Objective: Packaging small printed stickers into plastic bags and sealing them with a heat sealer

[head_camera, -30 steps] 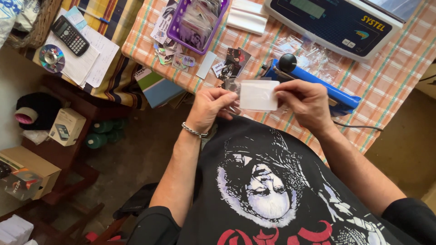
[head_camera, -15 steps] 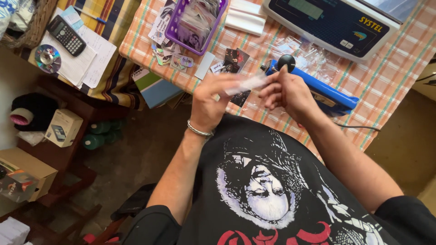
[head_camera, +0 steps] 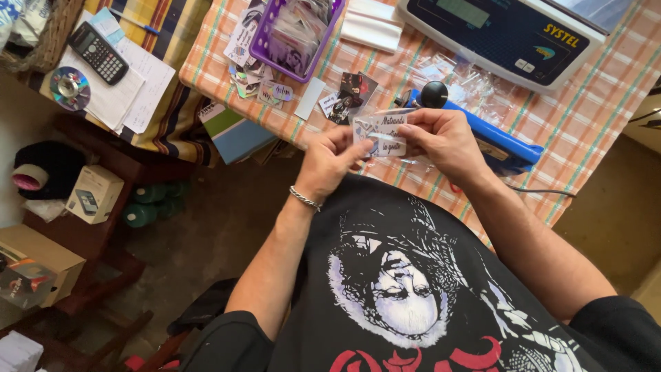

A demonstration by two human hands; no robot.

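Hands grasp one small printed sticker (head_camera: pixel 381 134) above the checked surface (head_camera: pixel 441 186): left hand (head_camera: pixel 330 163) pinches its left edge, right hand (head_camera: pixel 446 141) its right. Uneven pull risks creasing it or snagging the clear sleeve.

Checked tablecloth (head_camera: pixel 585 131) — dim brown floor (head_camera: pixel 206 227)

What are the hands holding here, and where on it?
A small white printed card: left hand pinches its left end, right hand its right end.

Home craft/packing workspace: checked tablecloth (head_camera: pixel 599 131), digital scale (head_camera: pixel 502 34), sticker tray (head_camera: pixel 292 34), calculator (head_camera: pixel 101 52).
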